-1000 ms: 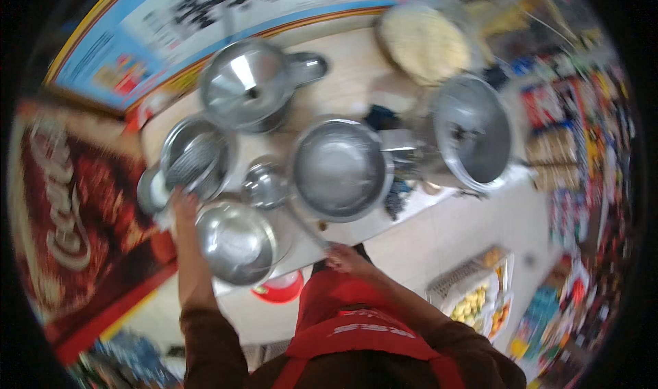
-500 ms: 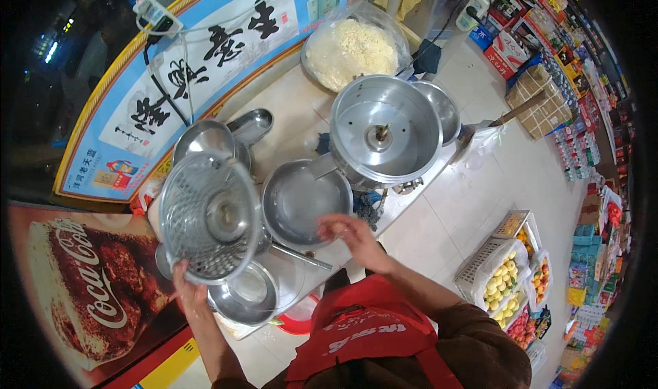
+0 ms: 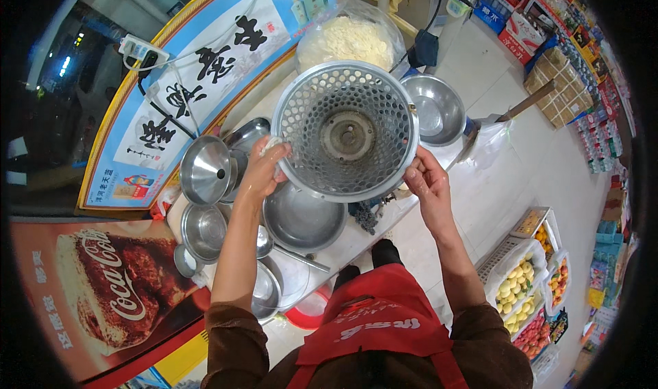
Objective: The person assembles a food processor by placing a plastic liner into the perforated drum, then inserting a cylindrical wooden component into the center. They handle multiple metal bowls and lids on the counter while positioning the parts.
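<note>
Both my hands are on the perforated metal basket [image 3: 347, 133], over the tabletop [image 3: 394, 215], mouth toward me; whether anything supports it underneath, I can't tell! My left hand [image 3: 262, 171] curls its fingers around the left rim, my right hand [image 3: 430, 185] pinches the opposite side between thumb and fingers. Forearms converge, palms turned in. I'd call this two-handed handling of the basket; the next move calls for an even, level grip.
</note>
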